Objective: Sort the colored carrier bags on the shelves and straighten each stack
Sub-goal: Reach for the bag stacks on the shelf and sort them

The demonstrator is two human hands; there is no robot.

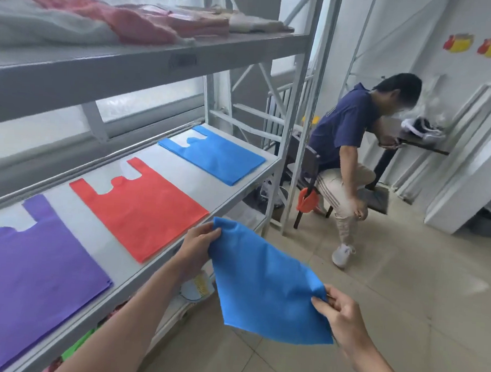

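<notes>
You're holding a loose blue bag point(267, 285) out in the open air, just off the front edge of the middle shelf point(158, 269). Your left hand point(197, 249) is pinching its upper corner and your right hand point(343, 312) is pinching the edge nearer you. It's sagging between the two grips, so it looks light, soft and floppy; keeping hold of two corners should keep it flat. Its matching blue stack point(214, 155) is lying at the far end of that shelf, beyond the red stack point(142, 208) and the purple stack point(31, 282). The upright post point(296, 131) is standing right beside the blue stack, and someone is sitting on a chair point(303, 166) just past it, so room there looks tight.
</notes>
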